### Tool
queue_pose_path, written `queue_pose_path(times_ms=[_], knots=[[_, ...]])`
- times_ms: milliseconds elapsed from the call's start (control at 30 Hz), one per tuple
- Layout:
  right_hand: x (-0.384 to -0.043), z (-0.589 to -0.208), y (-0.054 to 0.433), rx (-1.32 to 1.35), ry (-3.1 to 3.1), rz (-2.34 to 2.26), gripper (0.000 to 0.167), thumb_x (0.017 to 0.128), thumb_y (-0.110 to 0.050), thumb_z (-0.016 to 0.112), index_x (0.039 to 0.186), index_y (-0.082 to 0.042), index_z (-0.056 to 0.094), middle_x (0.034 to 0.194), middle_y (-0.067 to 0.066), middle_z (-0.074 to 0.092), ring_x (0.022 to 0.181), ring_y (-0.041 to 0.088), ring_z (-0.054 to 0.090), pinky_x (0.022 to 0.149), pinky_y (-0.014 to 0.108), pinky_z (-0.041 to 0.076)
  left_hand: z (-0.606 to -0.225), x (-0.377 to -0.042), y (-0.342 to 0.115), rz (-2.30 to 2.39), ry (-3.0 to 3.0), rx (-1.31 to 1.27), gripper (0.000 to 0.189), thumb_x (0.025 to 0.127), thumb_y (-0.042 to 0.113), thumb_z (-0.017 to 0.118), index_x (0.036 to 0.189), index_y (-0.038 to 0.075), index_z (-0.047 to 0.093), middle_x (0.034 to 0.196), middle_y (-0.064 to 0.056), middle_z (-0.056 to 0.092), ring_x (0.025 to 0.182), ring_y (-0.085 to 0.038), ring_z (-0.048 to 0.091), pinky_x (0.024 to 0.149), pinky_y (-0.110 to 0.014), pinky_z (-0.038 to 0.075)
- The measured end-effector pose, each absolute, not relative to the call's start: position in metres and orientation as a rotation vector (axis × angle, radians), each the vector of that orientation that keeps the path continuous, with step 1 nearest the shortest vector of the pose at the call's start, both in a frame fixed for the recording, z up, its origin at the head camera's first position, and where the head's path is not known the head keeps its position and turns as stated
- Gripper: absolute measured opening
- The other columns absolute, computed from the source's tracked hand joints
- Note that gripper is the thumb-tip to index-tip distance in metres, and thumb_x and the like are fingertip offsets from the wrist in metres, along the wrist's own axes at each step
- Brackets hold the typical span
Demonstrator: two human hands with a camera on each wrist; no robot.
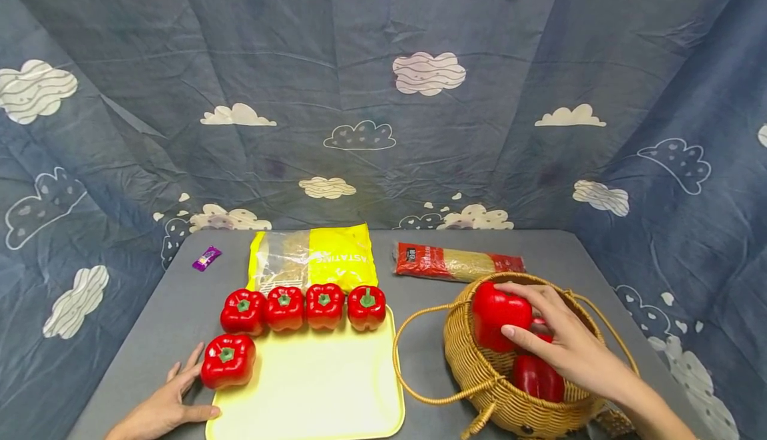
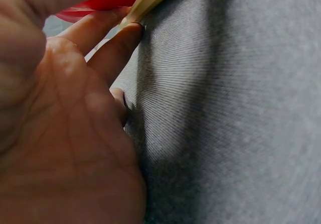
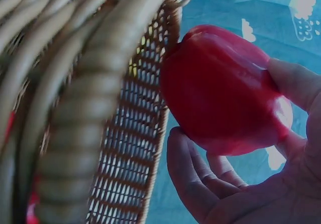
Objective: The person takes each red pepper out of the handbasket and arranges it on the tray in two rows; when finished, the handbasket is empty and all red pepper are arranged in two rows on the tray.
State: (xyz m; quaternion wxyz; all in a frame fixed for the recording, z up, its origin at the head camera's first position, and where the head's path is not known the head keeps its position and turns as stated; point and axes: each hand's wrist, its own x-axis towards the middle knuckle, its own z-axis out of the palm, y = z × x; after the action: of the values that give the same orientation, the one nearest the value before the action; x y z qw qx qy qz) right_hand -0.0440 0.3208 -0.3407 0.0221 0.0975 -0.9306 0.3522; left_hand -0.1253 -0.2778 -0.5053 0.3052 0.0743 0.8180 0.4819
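In the head view my right hand (image 1: 566,337) grips a red bell pepper (image 1: 499,313) at the mouth of the wicker basket (image 1: 464,373). The right wrist view shows this bell pepper (image 3: 220,91) between the thumb and fingers, beside the woven rim. Lower in the basket lies a darker red bell pepper (image 1: 538,377). My left hand (image 1: 164,400) rests at the left edge of a pale yellow tray (image 1: 323,387), fingers spread and thumb touching the rim. Just beside those fingers sits a red bell pepper (image 1: 228,361). A row of several red bell peppers (image 1: 285,308) lines the tray's far side.
Behind the tray lies a yellow pasta bag (image 1: 341,253). A red packet of noodles (image 1: 455,261) is behind the basket, and a small purple wrapper (image 1: 206,258) lies at the far left. The basket's looped handle (image 1: 398,360) reaches over toward the tray's right edge.
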Motion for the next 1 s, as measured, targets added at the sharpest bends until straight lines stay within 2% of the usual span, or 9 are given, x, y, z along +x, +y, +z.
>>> queue_pose_path(times_ms=[167,267,400,833,1000], knots=[[-0.039,-0.338,0.316,0.335,-2.858,1.079,0.060,0.093,-0.023,0.072,0.147,-0.033,0.045,0.132,0.002,0.048,0.112,0.001,0.049,0.081,0.024,0.057,-0.504,-0.125,-0.276,1.291,2.171,0.230,0.090,0.084,0.011,0.078,0.152,-0.012,0.023,0.157,-0.038,-0.021,0.134,-0.061,-0.037,0.099,-0.079,-0.023],[-0.037,-0.336,0.312,0.317,-2.866,1.052,0.060,0.093,-0.026,0.072,0.146,-0.035,0.045,0.133,0.000,0.048,0.112,0.005,0.049,0.080,0.026,0.058,-0.505,-0.125,-0.276,1.335,2.152,0.243,0.087,0.084,0.009,0.078,0.150,-0.013,0.026,0.156,-0.038,-0.021,0.134,-0.059,-0.039,0.100,-0.076,-0.027],[-0.035,-0.330,0.306,0.295,-2.878,1.021,0.059,0.094,-0.029,0.071,0.146,-0.038,0.044,0.133,-0.003,0.046,0.112,0.010,0.050,0.079,0.029,0.058,-0.506,-0.125,-0.278,1.335,2.152,0.230,0.087,0.084,0.010,0.078,0.150,-0.013,0.026,0.157,-0.038,-0.021,0.134,-0.060,-0.038,0.099,-0.077,-0.026],[-0.040,-0.323,0.281,0.468,-2.781,1.051,0.061,0.091,-0.021,0.074,0.144,-0.034,0.047,0.132,-0.006,0.046,0.116,0.001,0.043,0.083,0.025,0.058,-0.505,-0.121,-0.276,1.318,2.216,0.245,0.088,0.082,0.008,0.080,0.149,-0.014,0.029,0.157,-0.039,-0.016,0.136,-0.062,-0.033,0.101,-0.079,-0.022],[-0.043,-0.320,0.271,0.510,-2.773,0.990,0.060,0.091,-0.022,0.075,0.143,-0.036,0.048,0.130,-0.008,0.047,0.114,0.001,0.043,0.079,0.026,0.056,-0.506,-0.120,-0.276,1.341,2.230,0.261,0.086,0.081,0.006,0.080,0.148,-0.015,0.031,0.157,-0.039,-0.016,0.135,-0.062,-0.034,0.100,-0.080,-0.022]])
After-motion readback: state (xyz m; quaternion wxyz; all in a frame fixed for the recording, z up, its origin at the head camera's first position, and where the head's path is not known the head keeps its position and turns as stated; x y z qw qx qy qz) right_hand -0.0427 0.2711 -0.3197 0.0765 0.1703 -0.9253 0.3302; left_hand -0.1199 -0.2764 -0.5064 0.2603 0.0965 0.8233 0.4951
